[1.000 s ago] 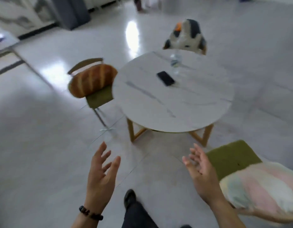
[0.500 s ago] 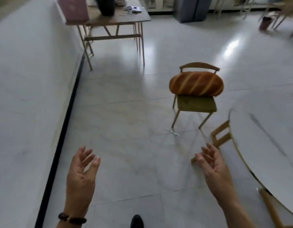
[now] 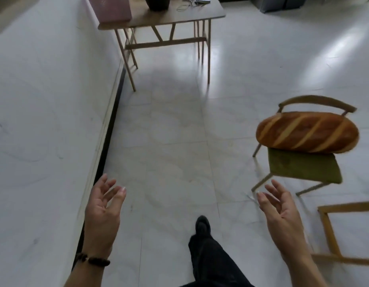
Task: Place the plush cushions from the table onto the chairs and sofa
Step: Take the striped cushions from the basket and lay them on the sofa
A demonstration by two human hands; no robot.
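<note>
A brown bread-loaf plush cushion [image 3: 307, 134] lies across a wooden chair with a green seat [image 3: 303, 168] at the right. My left hand [image 3: 102, 210] is raised at lower left, palm up, fingers relaxed, holding nothing. My right hand [image 3: 280, 212] is raised at lower right, just in front of the chair, fingers loosely spread and empty. The round table's top is out of view; only part of its wooden leg frame [image 3: 334, 235] shows at the right edge.
A white wall [image 3: 45, 121] with a dark baseboard runs along the left. A wooden folding table [image 3: 169, 19] stands at the top, bearing a pink box [image 3: 111, 7], a dark pot [image 3: 157, 2] and cables. My dark trouser leg and shoe [image 3: 202, 224] are below on the tiled floor.
My view has swung left, away from the round table, toward the wall and folding table. The bread cushion chair has shifted to the right side. Both hands stay raised and empty.
</note>
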